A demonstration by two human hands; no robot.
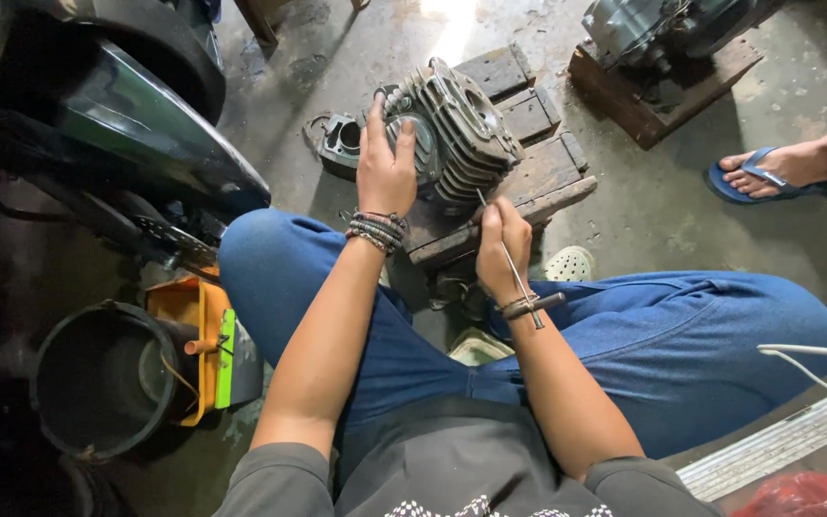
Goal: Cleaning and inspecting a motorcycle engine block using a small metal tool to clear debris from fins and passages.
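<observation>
A: Left hand [387,165] is flat and spread wide, palm pressed on the near face of the finned engine cylinder [457,129], beaded bracelets [375,230] at the wrist.

B: And the right hand [502,251]?

A: Curled shut around a slim T-handle wrench [517,273]. Its shaft runs up out of the fist to the cylinder's lower fins, and the crossbar sits just below the wrist.

B: What's under the cylinder?

A: A wooden block pallet [538,172], just beyond both hands, on the concrete floor [643,211].

B: Anything else close?

A: Beyond the left fingertips, a small grey metal casting [339,142]. Well off to the left of that arm, a black bucket [98,378] touching an orange tray [184,330]. Far right, another person's foot in a blue sandal [768,174].
</observation>
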